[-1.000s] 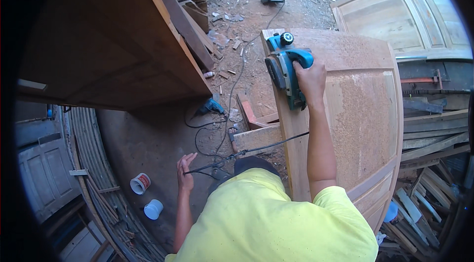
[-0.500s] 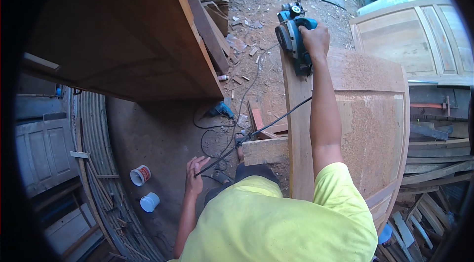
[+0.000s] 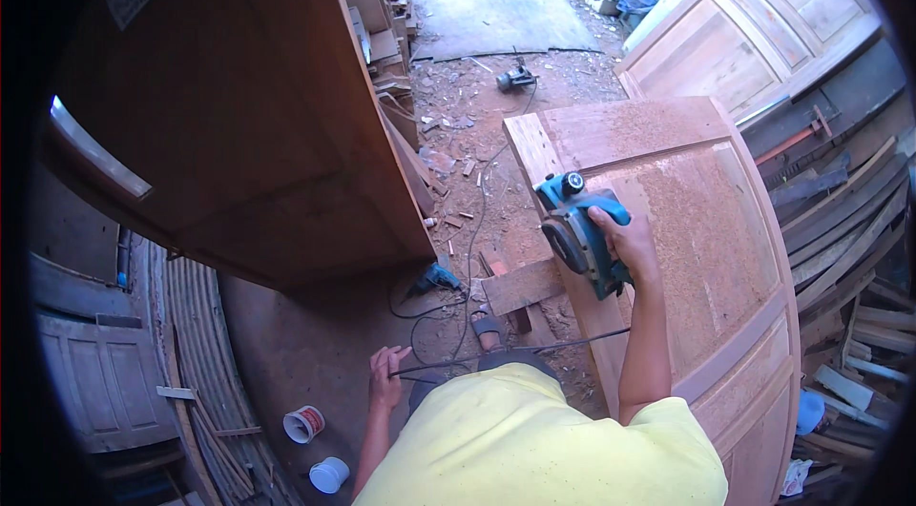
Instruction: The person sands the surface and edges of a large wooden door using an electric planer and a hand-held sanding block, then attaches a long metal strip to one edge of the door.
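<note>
My right hand (image 3: 630, 244) is wrapped round the rear handle of a teal and black electric planer (image 3: 584, 237). The planer rests on the left stile of a wooden panel door (image 3: 668, 134), partway back from its far end. Wood shavings are scattered over the door's panels. Low on the left, my left hand (image 3: 386, 374) is closed on a black power cord (image 3: 520, 351), with its index finger stretched out. That cord runs right, across my body, onto the door near my right forearm.
A large dark wooden door (image 3: 248, 153) stands at the left. A teal power drill (image 3: 436, 280) and another power tool (image 3: 516, 79) lie on the ground. White buckets (image 3: 329, 475) sit lower left. Stacked timber (image 3: 849, 229) and a second panel door (image 3: 754, 20) are at the right.
My right hand has drawn the planer back from the door's far end toward me. My left hand stays on the cord. The view has shifted, showing more of the far ground.
</note>
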A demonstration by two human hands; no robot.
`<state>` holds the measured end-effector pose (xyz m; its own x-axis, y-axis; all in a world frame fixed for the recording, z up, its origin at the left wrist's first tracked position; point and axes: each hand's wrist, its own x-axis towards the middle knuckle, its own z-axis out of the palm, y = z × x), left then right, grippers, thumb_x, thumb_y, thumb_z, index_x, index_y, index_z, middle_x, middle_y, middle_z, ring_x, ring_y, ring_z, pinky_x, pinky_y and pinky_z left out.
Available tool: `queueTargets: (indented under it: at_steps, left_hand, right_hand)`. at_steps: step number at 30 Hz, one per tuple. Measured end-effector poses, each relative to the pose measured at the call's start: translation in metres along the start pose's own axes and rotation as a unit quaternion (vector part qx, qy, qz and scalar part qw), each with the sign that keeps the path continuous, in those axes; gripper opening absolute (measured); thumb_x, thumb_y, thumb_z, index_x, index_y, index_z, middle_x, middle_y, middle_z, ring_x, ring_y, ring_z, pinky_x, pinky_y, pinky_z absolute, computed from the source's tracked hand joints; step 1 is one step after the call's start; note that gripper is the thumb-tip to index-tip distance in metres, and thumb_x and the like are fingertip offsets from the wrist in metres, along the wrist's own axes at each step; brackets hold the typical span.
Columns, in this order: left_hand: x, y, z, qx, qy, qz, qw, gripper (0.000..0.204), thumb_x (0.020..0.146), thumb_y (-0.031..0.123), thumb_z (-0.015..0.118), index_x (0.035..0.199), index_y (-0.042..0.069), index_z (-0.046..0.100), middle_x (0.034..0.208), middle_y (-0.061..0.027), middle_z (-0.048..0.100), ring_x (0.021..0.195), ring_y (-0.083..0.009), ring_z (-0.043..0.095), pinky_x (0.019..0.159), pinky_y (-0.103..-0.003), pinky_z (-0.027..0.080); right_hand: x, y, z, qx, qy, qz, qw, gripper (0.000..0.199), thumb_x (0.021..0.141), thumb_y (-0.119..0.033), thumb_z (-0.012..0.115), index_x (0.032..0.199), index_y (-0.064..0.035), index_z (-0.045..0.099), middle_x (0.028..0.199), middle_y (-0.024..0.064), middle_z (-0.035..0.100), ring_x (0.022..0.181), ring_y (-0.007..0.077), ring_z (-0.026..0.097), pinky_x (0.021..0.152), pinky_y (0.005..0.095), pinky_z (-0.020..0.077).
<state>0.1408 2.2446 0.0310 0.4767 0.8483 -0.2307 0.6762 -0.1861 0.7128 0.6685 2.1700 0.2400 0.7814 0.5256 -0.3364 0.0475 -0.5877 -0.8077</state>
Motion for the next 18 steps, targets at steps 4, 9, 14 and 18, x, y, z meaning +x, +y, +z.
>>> queueTargets:
  at_steps: [4,9,14,18]
  left_hand:
    - [0.007,-0.014,0.014,0.022,-0.081,0.169,0.982,0.037,0.114,0.030,0.049,0.132,0.019,0.079,0.139,-0.0138,0.070,0.139,-0.0397,0.052,0.122,-0.049,0.040]
    - [0.002,0.013,0.023,0.014,-0.188,0.297,0.936,0.035,0.112,0.031,0.054,0.136,0.019,0.077,0.142,-0.0134,0.068,0.140,-0.0403,0.051,0.122,-0.050,0.040]
    - [-0.025,0.035,0.044,0.019,-0.258,0.395,0.881,0.038,0.111,0.029,0.054,0.141,0.016,0.072,0.143,-0.0159,0.066,0.142,-0.0415,0.049,0.124,-0.051,0.036]
    - [-0.067,0.050,0.077,0.032,-0.327,0.445,0.833,0.040,0.111,0.026,0.054,0.147,0.014,0.065,0.148,-0.0178,0.060,0.146,-0.0423,0.044,0.125,-0.052,0.035]
  right_hand:
    - [-0.173,0.080,-0.061,0.009,0.088,0.040,0.995,0.042,0.095,-0.042,0.084,0.079,-0.0047,0.074,0.056,-0.0017,0.056,0.045,0.0079,0.049,0.043,0.0283,0.0354]
    - [-0.390,0.151,-0.090,0.037,0.326,0.154,0.932,0.043,0.098,-0.042,0.081,0.080,-0.0037,0.074,0.055,-0.0005,0.056,0.042,0.0090,0.050,0.041,0.0285,0.0362]
    - [-0.550,0.208,-0.076,0.063,0.470,0.206,0.856,0.047,0.100,-0.048,0.077,0.081,-0.0051,0.071,0.055,-0.0013,0.054,0.041,0.0083,0.049,0.041,0.0266,0.0361]
    - [-0.660,0.241,-0.061,0.100,0.545,0.250,0.794,0.049,0.099,-0.049,0.077,0.081,-0.0034,0.070,0.057,-0.0005,0.056,0.043,0.0081,0.050,0.041,0.0276,0.0365]
